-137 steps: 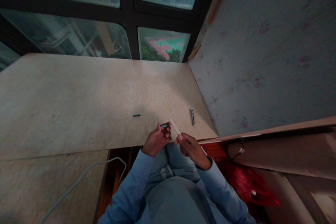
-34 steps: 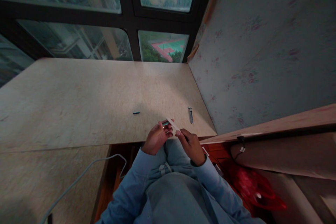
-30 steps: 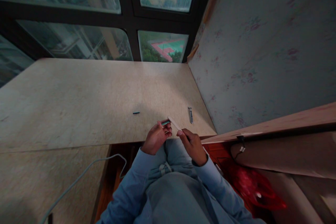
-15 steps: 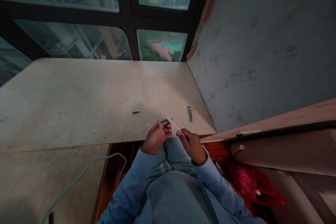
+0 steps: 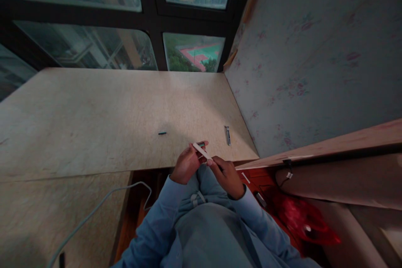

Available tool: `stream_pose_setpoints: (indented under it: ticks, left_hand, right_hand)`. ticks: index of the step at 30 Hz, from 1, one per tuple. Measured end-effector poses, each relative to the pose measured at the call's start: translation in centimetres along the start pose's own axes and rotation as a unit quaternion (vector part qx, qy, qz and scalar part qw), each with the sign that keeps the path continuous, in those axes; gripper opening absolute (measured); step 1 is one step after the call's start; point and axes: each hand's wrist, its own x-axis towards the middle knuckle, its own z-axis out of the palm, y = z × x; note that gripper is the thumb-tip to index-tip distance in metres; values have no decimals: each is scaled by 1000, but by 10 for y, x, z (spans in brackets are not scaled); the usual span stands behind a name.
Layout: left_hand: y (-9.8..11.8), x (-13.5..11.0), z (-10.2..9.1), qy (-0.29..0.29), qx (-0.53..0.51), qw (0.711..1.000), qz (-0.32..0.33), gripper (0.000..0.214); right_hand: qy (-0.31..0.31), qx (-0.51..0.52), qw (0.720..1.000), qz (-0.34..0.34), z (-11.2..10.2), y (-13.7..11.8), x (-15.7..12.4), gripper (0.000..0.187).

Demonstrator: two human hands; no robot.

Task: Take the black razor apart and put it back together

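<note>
At the lap, just short of the desk (image 5: 94,117) edge, both hands meet. Left hand (image 5: 186,166) is curled, thumb and fingertips pinching a small teal piece (image 5: 202,145). Right hand (image 5: 226,174) is closed around a white stick (image 5: 201,151), gripping its lower end. The stick's free end lies across the left fingertips, touching or just beside the teal piece; which cannot be told. Judged from this, the two held parts sit together but are not seen joined. Beyond the left hand a small dark piece (image 5: 162,133) lies on the desk; beyond the right hand, a metal clip (image 5: 227,135); both untouched
</note>
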Motion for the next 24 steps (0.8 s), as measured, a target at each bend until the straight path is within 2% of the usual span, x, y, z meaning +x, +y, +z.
stream_pose_setpoints:
  ticks: [13, 24]
  left_hand:
    - [5, 1, -3, -12, -15, 1000, 6, 37]
    - [6, 0, -1, -7, -7, 1000, 12, 45]
  right_hand:
    - [56, 1, 998, 24, -1, 6, 3, 41]
    - [22, -14, 1000, 4, -4, 2, -2, 41]
